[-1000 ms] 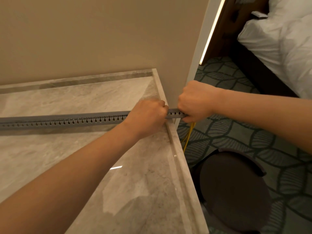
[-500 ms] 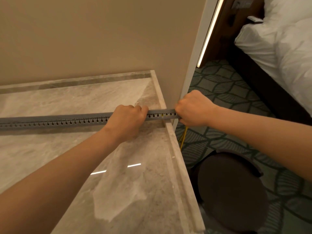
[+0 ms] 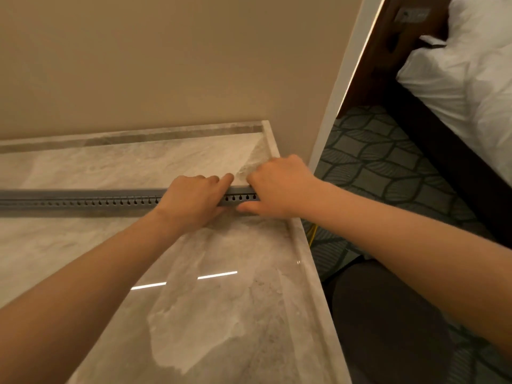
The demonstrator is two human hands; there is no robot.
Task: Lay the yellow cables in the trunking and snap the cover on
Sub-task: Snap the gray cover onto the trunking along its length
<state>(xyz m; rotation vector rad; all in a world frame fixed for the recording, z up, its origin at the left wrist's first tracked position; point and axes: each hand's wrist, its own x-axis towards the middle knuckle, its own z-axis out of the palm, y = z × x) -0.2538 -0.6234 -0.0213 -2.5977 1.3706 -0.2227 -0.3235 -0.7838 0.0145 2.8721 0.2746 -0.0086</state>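
A long grey slotted trunking [image 3: 83, 199] lies across the marble table [image 3: 221, 314] from the left edge to the right rim. My left hand [image 3: 194, 202] grips it over the top, fingers curled round the far side. Just to the right, my right hand [image 3: 277, 187] grips the trunking's right end, thumb on the near side. A short stretch of slotted side wall [image 3: 240, 198] shows between the two hands. A yellow cable [image 3: 313, 234] hangs down past the table's right edge below my right forearm. The inside of the trunking is hidden.
A beige wall stands behind the table. To the right are patterned carpet [image 3: 374, 167], a bed with white bedding [image 3: 471, 79] and a dark round stool [image 3: 388, 322] close to the table's right edge.
My right hand has come from beyond the table edge onto the trunking's end over the table. My left hand stays on the trunking beside it, and the trunking's end sits further onto the table.
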